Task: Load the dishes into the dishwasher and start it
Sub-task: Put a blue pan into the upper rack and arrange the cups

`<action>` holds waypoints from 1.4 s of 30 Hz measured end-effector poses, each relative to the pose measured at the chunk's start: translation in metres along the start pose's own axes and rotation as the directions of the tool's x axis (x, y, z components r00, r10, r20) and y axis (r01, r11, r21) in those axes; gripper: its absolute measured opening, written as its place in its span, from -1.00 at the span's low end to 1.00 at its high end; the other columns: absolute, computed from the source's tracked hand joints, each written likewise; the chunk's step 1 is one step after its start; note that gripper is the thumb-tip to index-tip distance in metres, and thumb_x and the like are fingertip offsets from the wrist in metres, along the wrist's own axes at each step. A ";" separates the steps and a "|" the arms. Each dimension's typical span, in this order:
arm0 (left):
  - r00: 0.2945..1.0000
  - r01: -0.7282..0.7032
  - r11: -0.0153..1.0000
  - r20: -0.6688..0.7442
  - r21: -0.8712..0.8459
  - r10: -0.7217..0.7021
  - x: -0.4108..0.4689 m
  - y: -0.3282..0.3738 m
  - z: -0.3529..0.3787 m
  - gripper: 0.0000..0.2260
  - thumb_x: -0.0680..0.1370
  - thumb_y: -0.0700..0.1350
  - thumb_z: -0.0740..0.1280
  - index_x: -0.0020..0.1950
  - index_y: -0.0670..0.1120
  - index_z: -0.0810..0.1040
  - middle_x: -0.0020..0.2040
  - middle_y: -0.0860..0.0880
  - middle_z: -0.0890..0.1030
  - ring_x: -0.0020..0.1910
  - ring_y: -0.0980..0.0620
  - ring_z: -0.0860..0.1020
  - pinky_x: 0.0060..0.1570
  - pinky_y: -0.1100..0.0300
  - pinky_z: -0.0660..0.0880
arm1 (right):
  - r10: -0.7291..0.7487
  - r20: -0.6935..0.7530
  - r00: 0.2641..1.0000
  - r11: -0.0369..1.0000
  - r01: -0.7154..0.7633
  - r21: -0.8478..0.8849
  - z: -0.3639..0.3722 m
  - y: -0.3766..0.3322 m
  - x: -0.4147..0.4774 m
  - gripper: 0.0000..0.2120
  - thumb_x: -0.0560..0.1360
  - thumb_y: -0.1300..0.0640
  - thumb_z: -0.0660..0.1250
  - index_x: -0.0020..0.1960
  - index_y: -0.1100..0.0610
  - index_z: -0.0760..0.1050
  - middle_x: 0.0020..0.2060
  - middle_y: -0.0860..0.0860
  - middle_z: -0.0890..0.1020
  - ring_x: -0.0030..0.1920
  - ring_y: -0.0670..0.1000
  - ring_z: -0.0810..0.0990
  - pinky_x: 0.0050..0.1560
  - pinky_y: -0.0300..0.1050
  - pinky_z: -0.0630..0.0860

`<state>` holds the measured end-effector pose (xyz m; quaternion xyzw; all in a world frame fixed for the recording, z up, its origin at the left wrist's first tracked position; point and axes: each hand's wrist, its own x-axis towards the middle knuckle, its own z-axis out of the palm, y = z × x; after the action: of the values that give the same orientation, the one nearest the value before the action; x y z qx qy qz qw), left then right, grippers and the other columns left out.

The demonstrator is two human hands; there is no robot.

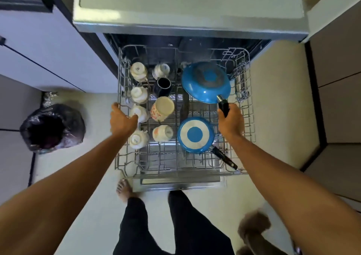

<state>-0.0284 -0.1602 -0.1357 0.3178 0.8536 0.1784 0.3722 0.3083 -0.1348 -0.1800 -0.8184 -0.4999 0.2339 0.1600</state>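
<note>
The dishwasher's wire rack (245,118) is pulled out over the open door (175,184). My right hand (231,122) grips the black handle of a large blue pan (206,81), which lies bottom-up at the rack's far right. A smaller blue pan (195,134) sits upside down in front of it, its handle pointing to the near right. Several white cups (139,72) and a flowered mug (162,108) stand inverted on the left side, with a dark mug (163,83) among them. My left hand (122,121) rests at the rack's left edge, fingers over the wire beside a cup.
A grey countertop (191,6) overhangs the dishwasher. A bin lined with a dark bag (51,127) stands on the floor to the left. White cabinets (39,59) lie at the left, brown cabinets (336,90) at the right. My legs and bare foot (124,188) are before the door.
</note>
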 end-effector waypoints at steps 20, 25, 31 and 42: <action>0.991 0.041 0.957 -0.132 0.288 -0.003 0.016 -0.009 0.027 -0.18 0.46 0.05 0.44 0.56 -0.06 0.04 0.49 -0.18 0.26 0.36 -0.32 0.39 0.28 -0.22 0.39 | -0.245 0.206 0.947 0.964 0.215 0.158 0.055 0.060 0.018 -0.70 0.52 0.21 0.41 0.23 0.20 0.46 0.01 0.13 0.65 -0.01 0.13 0.60 -0.09 -0.03 0.55; 0.989 0.029 0.951 -0.148 0.307 0.017 0.016 -0.011 0.028 -0.20 0.46 0.04 0.42 0.56 -0.07 0.04 0.48 -0.18 0.27 0.34 -0.32 0.40 0.26 -0.21 0.41 | -0.187 0.232 0.955 0.977 0.157 0.142 0.063 0.062 0.018 -0.68 0.51 0.16 0.38 0.24 0.09 0.43 0.01 0.07 0.63 -0.01 0.13 0.59 -0.06 0.10 0.58; 0.988 0.018 0.956 -0.151 0.292 0.027 0.015 -0.011 0.028 -0.21 0.47 0.02 0.42 0.56 -0.08 0.05 0.49 -0.18 0.26 0.35 -0.30 0.40 0.26 -0.17 0.40 | -0.183 0.187 0.965 0.982 0.170 0.083 0.058 0.056 0.013 -0.70 0.52 0.16 0.38 0.24 0.11 0.48 0.05 0.14 0.56 0.03 0.17 0.56 -0.07 0.03 0.55; 0.987 0.001 0.974 -0.155 0.229 0.035 0.013 -0.013 0.025 -0.27 0.46 0.01 0.38 0.54 -0.04 0.10 0.46 -0.15 0.31 0.32 -0.25 0.43 0.26 -0.14 0.42 | -0.032 0.307 0.951 0.999 0.027 0.020 0.053 0.053 0.023 -0.63 0.51 0.05 0.40 0.29 0.08 0.50 0.16 0.14 0.52 0.15 0.20 0.56 0.08 0.07 0.55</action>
<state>-0.0213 -0.1595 -0.1660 0.3505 0.8925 0.1071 0.2628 0.3277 -0.1366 -0.2553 -0.7634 -0.5289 0.3597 0.0902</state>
